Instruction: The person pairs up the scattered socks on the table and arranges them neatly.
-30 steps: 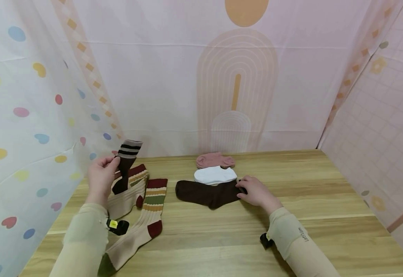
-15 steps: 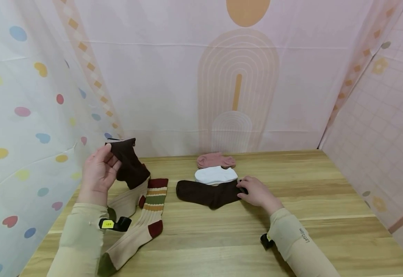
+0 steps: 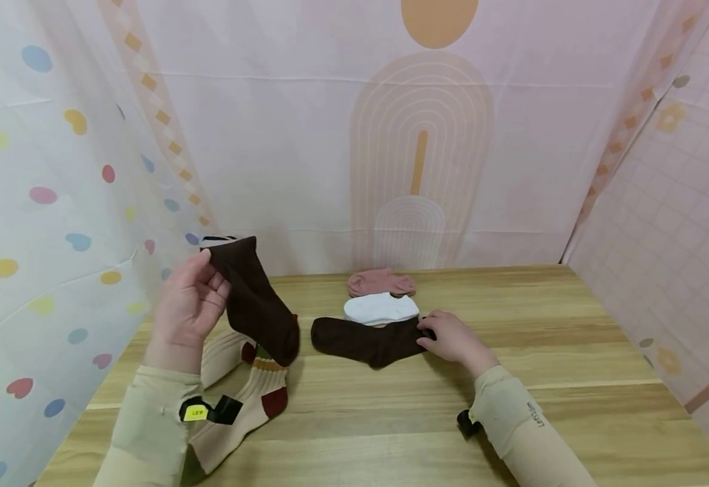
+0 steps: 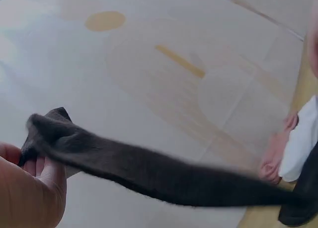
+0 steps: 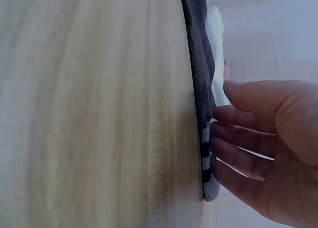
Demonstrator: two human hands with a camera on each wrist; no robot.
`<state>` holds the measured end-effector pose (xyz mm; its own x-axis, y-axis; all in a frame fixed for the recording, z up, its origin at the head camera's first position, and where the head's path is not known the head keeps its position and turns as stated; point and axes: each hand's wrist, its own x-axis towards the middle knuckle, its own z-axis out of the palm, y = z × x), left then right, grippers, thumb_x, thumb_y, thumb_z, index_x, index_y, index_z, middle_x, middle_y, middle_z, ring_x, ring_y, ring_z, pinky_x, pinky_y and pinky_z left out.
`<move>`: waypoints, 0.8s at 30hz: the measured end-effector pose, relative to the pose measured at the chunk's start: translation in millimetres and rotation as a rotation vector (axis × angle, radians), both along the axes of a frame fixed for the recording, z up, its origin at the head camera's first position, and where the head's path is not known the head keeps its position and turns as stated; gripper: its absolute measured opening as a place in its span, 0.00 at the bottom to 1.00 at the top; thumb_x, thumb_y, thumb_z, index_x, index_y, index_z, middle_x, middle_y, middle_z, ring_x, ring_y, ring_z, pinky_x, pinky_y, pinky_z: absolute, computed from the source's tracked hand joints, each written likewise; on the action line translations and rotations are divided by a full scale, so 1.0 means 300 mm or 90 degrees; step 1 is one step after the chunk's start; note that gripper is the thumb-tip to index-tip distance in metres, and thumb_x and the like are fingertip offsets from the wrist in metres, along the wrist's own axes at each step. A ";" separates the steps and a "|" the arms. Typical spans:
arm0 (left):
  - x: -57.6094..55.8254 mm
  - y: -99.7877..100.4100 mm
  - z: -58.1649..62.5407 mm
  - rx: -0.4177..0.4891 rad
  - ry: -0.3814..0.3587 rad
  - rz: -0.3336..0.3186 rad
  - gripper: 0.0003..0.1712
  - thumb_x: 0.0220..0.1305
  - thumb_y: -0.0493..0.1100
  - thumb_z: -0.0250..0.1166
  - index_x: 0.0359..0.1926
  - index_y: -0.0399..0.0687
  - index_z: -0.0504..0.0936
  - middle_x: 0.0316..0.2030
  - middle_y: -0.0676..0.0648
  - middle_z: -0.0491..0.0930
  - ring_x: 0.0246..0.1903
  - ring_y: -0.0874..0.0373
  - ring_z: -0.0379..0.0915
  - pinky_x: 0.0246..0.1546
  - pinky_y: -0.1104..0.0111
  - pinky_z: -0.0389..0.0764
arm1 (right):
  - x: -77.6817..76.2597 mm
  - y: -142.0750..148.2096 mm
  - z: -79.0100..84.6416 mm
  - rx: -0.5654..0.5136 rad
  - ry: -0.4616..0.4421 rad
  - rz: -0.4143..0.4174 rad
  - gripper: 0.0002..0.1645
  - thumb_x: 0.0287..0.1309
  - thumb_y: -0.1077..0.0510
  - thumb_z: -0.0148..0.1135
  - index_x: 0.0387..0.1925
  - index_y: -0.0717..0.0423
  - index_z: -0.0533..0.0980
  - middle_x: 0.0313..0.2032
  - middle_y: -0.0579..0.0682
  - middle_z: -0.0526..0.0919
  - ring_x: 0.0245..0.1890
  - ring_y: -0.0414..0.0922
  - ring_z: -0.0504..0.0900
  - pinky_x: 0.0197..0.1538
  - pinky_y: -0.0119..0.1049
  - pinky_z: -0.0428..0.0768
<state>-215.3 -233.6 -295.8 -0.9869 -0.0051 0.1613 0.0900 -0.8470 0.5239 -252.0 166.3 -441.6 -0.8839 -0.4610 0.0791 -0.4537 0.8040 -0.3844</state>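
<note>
My left hand (image 3: 187, 301) pinches a dark brown sock (image 3: 254, 297) at its striped cuff and holds it up over the table's left side, the toe hanging to the right. In the left wrist view this sock (image 4: 164, 173) stretches across the picture. A matching dark brown sock (image 3: 360, 341) lies flat mid-table. At its right end my right hand (image 3: 452, 336) rests with loosely bent fingers on the cuff; the right wrist view shows the fingertips against the grey-and-black stripes (image 5: 206, 148). Directly behind lie white low-cut socks (image 3: 381, 308), and behind those, pink socks (image 3: 381, 282).
Two cream ribbed socks with coloured bands lie at the left, one nearer (image 3: 239, 412) and one farther (image 3: 220, 355), partly covered by the raised sock and left arm. A patterned cloth (image 3: 300, 169) stands behind the wooden table (image 3: 513, 419).
My left hand has turned the raised sock so its brown side faces me, and it has swung right, toe now near the mid-table sock. The right hand has stayed in place.
</note>
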 end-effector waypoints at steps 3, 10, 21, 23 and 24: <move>0.007 0.018 -0.024 -0.041 -0.014 0.008 0.15 0.73 0.30 0.52 0.31 0.33 0.82 0.29 0.42 0.85 0.35 0.53 0.84 0.41 0.66 0.82 | -0.001 0.000 -0.002 0.001 -0.001 -0.002 0.17 0.65 0.58 0.65 0.51 0.64 0.81 0.51 0.60 0.80 0.53 0.59 0.77 0.57 0.52 0.75; 0.013 0.025 -0.118 -0.109 -0.059 -0.003 0.17 0.75 0.32 0.49 0.34 0.37 0.83 0.30 0.44 0.85 0.35 0.55 0.84 0.40 0.67 0.82 | -0.001 -0.002 0.001 -0.001 0.004 -0.001 0.17 0.65 0.57 0.64 0.51 0.64 0.81 0.50 0.60 0.80 0.53 0.59 0.77 0.58 0.52 0.74; 0.028 -0.050 -0.202 -0.095 -0.082 0.047 0.15 0.74 0.31 0.50 0.33 0.36 0.81 0.29 0.43 0.84 0.31 0.56 0.83 0.35 0.68 0.82 | -0.005 -0.005 -0.003 -0.001 0.013 0.009 0.16 0.65 0.58 0.65 0.50 0.64 0.81 0.49 0.59 0.80 0.52 0.58 0.78 0.57 0.51 0.75; 0.032 -0.071 -0.221 -0.176 -0.121 0.112 0.14 0.74 0.32 0.52 0.30 0.41 0.80 0.25 0.47 0.82 0.26 0.59 0.80 0.30 0.71 0.80 | -0.005 -0.005 -0.003 -0.002 0.017 0.010 0.16 0.64 0.58 0.65 0.50 0.65 0.81 0.49 0.59 0.80 0.52 0.58 0.78 0.57 0.51 0.75; 0.035 -0.083 -0.231 -0.239 -0.147 0.140 0.13 0.73 0.34 0.54 0.30 0.43 0.79 0.24 0.50 0.81 0.25 0.61 0.79 0.28 0.72 0.79 | -0.005 -0.005 -0.004 -0.002 0.018 0.010 0.16 0.64 0.58 0.65 0.50 0.65 0.81 0.49 0.59 0.80 0.51 0.59 0.78 0.57 0.51 0.75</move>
